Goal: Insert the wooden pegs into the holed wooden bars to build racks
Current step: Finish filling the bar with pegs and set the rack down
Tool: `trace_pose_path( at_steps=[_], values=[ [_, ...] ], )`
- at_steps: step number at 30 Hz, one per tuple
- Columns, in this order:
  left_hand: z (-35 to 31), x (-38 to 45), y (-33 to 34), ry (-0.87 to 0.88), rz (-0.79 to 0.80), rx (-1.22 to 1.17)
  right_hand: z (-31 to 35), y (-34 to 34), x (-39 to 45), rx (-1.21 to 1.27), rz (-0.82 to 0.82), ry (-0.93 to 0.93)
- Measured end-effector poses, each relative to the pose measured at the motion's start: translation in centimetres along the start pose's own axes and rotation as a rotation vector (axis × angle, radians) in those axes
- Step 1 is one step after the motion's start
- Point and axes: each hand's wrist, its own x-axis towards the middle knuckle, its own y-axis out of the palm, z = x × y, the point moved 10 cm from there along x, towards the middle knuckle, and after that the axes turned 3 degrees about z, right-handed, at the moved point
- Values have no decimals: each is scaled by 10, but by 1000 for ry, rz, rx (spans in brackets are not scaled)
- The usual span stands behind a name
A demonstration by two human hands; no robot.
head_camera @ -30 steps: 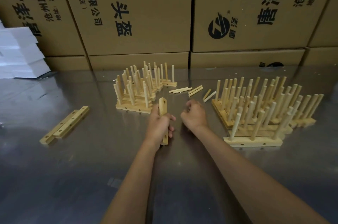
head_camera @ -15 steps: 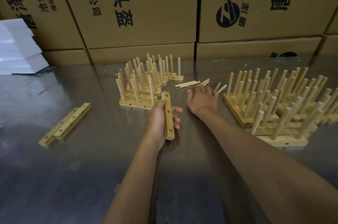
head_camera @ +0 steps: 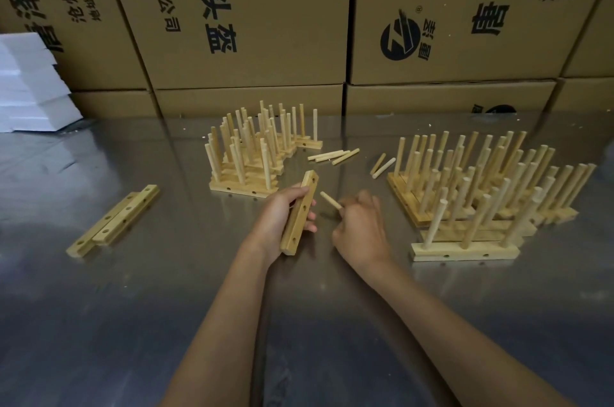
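My left hand [head_camera: 282, 213] grips a holed wooden bar [head_camera: 299, 217], tilted with its far end raised over the steel table [head_camera: 166, 307], while my right hand [head_camera: 360, 227] pinches a single peg [head_camera: 330, 200] whose free end points left toward the bar without touching it. Loose pegs [head_camera: 333, 155] lie farther off between the finished racks on the left [head_camera: 252, 154] and those on the right [head_camera: 481, 194], and two spare bars [head_camera: 114, 219] rest well off to the left

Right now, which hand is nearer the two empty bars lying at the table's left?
Left. The left hand grips a holed bar just right of the empty bars; the right hand, holding a peg, is farther right.
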Motion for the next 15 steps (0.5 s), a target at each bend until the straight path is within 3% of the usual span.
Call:
trace_pose_path(
  at_steps=[3,8,15],
  values=[
    [-1,-6,8,-23,108,65,2,-19,-26,155,-79,-19],
    [2,-14,16,-64,181,155,10,-27,-40,261,-55,-55],
    [-1,-17,6,-49,191,218,9,-46,-35,101,-116,-128]
  ],
)
